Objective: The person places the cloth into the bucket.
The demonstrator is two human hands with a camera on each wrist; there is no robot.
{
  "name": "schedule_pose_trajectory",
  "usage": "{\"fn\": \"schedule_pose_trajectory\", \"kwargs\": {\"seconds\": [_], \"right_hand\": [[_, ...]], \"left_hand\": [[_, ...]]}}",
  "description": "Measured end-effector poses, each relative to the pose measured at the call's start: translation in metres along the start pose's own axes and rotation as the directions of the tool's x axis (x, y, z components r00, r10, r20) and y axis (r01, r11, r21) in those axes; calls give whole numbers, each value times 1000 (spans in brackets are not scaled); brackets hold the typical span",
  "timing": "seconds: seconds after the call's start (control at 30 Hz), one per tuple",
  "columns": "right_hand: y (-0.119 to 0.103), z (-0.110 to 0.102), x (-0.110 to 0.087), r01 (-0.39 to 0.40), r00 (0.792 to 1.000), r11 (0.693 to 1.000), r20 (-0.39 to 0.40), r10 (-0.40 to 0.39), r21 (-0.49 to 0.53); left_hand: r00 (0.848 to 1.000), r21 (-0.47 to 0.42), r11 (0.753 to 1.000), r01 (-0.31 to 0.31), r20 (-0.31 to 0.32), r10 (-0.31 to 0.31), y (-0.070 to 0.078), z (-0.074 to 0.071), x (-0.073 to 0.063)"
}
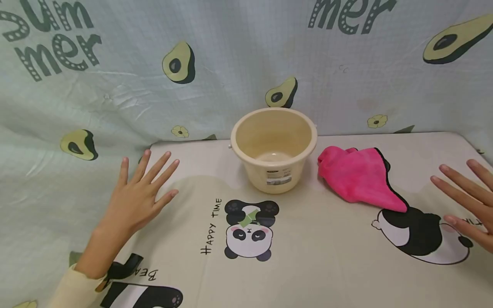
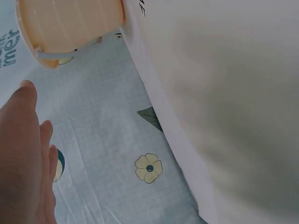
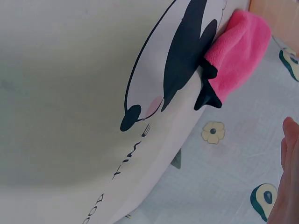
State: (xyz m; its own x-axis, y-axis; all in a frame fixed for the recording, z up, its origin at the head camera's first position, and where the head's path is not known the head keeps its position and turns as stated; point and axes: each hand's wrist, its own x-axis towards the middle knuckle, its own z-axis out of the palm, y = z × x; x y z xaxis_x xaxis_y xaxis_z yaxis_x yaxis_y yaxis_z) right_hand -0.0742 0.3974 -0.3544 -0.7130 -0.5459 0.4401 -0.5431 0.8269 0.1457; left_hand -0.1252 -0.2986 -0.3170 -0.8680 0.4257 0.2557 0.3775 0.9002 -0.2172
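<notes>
A cream plastic bucket (image 1: pixel 274 171) with a label on its front stands upright at the back middle of the table. Just right of it lies a bundled pink cloth (image 1: pixel 356 175) with a black edge. My left hand (image 1: pixel 142 192) is spread over the table's left side, fingers straight, holding nothing. At the right border of the head view, my right hand (image 1: pixel 471 205) is also spread and holds nothing; it is partly cut off. The left wrist view has the bucket (image 2: pixel 74 23) beyond the left hand (image 2: pixel 23 154). In the right wrist view, the pink cloth (image 3: pixel 243 49) lies beyond the right hand (image 3: pixel 287 177).
The table is covered by a pale cloth (image 1: pixel 316 252) printed with pandas and words. Behind it and on the left hangs a light curtain (image 1: pixel 231 51) with avocado and flower prints, close behind the bucket. A black strap (image 1: pixel 125 267) is at the left wrist.
</notes>
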Motion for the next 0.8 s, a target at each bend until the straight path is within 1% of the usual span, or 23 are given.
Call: {"fn": "schedule_pose_trajectory", "kwargs": {"seconds": [0.13, 0.2, 0.3, 0.47, 0.53, 0.63, 0.8], "right_hand": [[-1, 1, -1, -1, 1000, 1000, -1, 1, 7], [-1, 0, -1, -3, 1000, 1000, 4, 3, 4], [-1, 1, 0, 8, 1000, 1000, -11, -8, 0], [-2, 1, 2, 13, 1000, 1000, -13, -13, -7], [-3, 0, 3, 12, 1000, 1000, -14, -13, -7], [-4, 0, 4, 13, 1000, 1000, -11, -13, -8], [-3, 0, 7, 27, 1000, 999, 1, -27, -20]], "left_hand": [[1000, -6, 1000, -6, -7, 6, 2, 0, -1], [1000, -8, 1000, -11, -13, 11, 3, 0, 0], [1000, -13, 1000, -17, -20, 17, 4, 0, 2], [1000, -29, 999, -16, -17, 16, 8, -2, 5], [1000, -50, 999, -15, -16, 14, 10, -3, 6], [1000, -105, 994, -18, -15, 16, 13, -4, 9], [999, -197, 980, -32, -39, 25, 19, -4, 16]]}}
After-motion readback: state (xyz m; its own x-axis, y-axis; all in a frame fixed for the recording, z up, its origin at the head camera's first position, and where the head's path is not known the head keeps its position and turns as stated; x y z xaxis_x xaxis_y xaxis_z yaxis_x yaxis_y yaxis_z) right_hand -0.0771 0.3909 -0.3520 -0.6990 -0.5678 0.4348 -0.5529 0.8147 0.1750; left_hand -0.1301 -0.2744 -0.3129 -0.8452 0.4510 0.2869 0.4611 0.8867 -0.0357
